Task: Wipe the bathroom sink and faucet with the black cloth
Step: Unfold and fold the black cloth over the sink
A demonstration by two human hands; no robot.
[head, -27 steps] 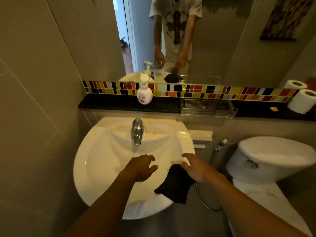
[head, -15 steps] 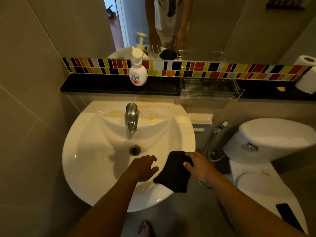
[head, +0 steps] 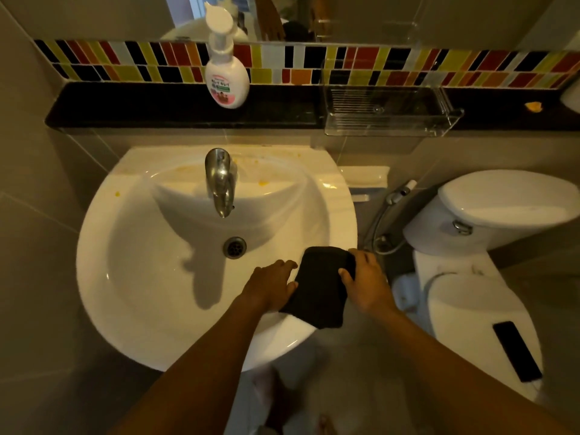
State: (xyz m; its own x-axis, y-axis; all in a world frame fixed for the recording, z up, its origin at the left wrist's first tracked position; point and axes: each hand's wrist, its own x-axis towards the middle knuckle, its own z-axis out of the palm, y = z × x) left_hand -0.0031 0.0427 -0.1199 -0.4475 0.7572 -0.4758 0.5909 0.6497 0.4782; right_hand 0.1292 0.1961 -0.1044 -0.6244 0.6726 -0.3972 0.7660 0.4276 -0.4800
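A white round sink [head: 131, 277] fills the middle left, with yellow specks along its back rim. Its chrome faucet [head: 219, 183] rises at the back centre above the drain [head: 234, 247]. The black cloth [head: 320, 290] lies folded over the sink's front right rim. My right hand [head: 365, 281] grips the cloth's right edge, thumb on top. My left hand [head: 271, 285] rests against the cloth's left edge with fingers spread; whether it grips the cloth is unclear.
A soap pump bottle [head: 226, 80] stands on the black ledge [head: 157, 105] behind the sink, beside a clear plastic tray [head: 389, 120]. A toilet [head: 489, 215] is at the right with a black phone [head: 516, 351] on its lid. A spray hose [head: 386, 215] hangs between.
The view has tilted down and come closer to the sink. Both hands have closed in on the cloth, and my right hand now holds its edge.
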